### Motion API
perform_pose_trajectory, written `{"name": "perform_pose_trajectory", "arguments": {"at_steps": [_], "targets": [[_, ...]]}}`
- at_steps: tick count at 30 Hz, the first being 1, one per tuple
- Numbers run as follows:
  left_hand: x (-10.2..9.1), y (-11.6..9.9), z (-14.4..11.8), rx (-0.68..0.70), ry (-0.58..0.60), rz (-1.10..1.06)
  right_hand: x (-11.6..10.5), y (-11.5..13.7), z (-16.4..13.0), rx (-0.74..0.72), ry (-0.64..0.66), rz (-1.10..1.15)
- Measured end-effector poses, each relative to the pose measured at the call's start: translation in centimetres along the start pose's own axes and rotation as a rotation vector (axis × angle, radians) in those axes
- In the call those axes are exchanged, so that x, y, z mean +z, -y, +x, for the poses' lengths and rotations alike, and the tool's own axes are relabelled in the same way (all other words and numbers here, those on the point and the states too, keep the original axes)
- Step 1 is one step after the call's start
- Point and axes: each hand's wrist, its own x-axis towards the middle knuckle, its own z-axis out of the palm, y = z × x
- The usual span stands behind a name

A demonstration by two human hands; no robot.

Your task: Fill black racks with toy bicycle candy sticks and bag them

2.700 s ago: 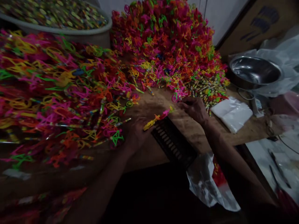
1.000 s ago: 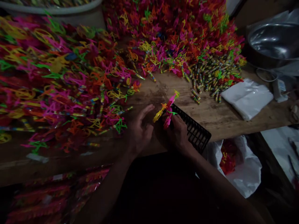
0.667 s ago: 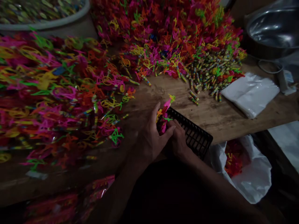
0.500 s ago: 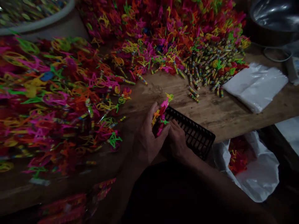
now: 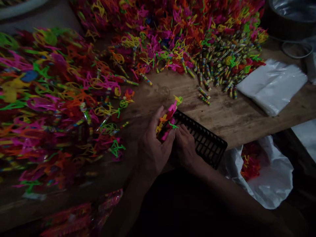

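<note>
A black slotted tray (image 5: 207, 144) lies at the near edge of the wooden table (image 5: 222, 118). At its left end stands a small bunch of neon plastic toy pieces (image 5: 169, 117), pink, yellow, orange and green. My left hand (image 5: 154, 148) wraps around the bunch from the left, thumb against it. My right hand (image 5: 185, 148) presses on the same bunch from the right, resting on the tray. Both hands touch each other there.
Big heaps of neon plastic toys (image 5: 56, 98) cover the left and far side of the table. Several small striped rolls (image 5: 217, 72) lie near a stack of clear bags (image 5: 271, 85). A white bag with toys (image 5: 261, 171) hangs below the table edge. A metal bowl (image 5: 291, 13) sits far right.
My right hand came back from the far pile to the tray. My left hand closed around the bunch of toy pieces, and both hands now press it together. The view tilted down.
</note>
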Motion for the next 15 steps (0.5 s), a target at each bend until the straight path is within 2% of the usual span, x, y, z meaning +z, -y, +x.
{"name": "perform_pose_trajectory", "arguments": {"at_steps": [7, 15], "targets": [[0.5, -0.6, 0.2, -0.087, -0.072, -0.09, 0.1, 0.4, 0.3, 0.103, 0.089, 0.001], [1.3, -0.2, 0.8, -0.216, -0.059, 0.018, 1.1, -0.1, -0.2, 0.113, 0.058, 0.04]]}}
